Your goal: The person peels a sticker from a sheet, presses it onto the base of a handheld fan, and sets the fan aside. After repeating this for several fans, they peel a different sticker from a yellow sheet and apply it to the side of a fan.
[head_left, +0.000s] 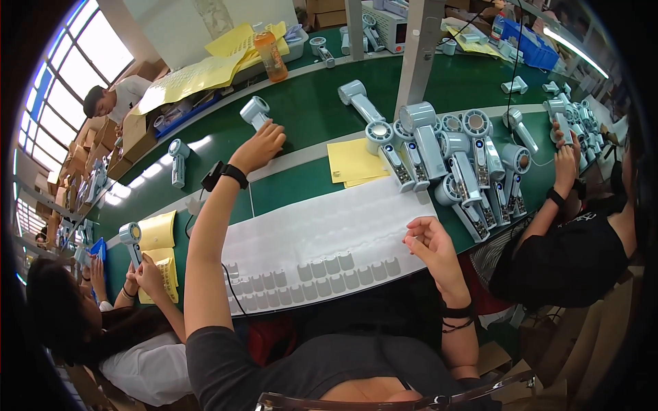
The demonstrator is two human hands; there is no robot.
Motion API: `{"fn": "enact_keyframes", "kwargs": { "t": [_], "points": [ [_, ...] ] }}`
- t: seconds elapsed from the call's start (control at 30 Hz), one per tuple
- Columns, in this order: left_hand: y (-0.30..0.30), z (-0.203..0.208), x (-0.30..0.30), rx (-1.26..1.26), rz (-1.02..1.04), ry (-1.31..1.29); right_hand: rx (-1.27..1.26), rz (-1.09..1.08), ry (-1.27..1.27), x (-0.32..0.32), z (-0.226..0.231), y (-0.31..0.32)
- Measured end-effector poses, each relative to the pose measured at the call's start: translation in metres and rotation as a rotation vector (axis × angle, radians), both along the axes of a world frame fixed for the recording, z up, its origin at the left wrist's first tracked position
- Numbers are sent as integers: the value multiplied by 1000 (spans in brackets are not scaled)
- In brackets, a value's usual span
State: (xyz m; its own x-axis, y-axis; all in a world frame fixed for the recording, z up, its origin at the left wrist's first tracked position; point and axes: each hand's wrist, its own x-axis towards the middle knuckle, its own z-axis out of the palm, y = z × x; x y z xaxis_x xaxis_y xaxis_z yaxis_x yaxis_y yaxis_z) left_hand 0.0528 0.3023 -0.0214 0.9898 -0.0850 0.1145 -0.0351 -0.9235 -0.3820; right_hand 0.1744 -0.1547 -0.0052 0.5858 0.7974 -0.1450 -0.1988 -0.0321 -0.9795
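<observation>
My left hand (259,147) reaches far out over the green table, its fingers closed round the handle of a pale blue handheld fan (254,109). The fan's round head points away from me. Close to my body, my right hand (436,257) hovers over the right end of a white sheet (322,226) of grey stickers. Its thumb and fingers are curled together, and whatever they may pinch is too small to make out. Just beyond that hand lies a pile of handheld fans (457,147), several with open handles showing their inner parts.
Yellow paper (353,161) lies beyond the sheet. Single fans (360,99) rest farther back, near a metal post (416,61). An orange bottle (271,55) stands at the far side. Co-workers sit at left and right, a co-worker's hand (565,161) holding a fan.
</observation>
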Motion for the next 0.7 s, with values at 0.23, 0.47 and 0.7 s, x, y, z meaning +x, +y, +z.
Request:
{"fn": "enact_keyframes", "kwargs": {
  "t": [0.23, 0.47, 0.7],
  "points": [
    [37, -2, -45, 40, 120, 58, -65, 30, -43, 2, -14, -1],
    [11, -16, -54, -186, 218, -127, -181, 22, -398, -14, -12, 7],
    [-92, 10, -31, -325, 138, -278, -90, -165, -1132, -33, -37, -11]
  ]
}}
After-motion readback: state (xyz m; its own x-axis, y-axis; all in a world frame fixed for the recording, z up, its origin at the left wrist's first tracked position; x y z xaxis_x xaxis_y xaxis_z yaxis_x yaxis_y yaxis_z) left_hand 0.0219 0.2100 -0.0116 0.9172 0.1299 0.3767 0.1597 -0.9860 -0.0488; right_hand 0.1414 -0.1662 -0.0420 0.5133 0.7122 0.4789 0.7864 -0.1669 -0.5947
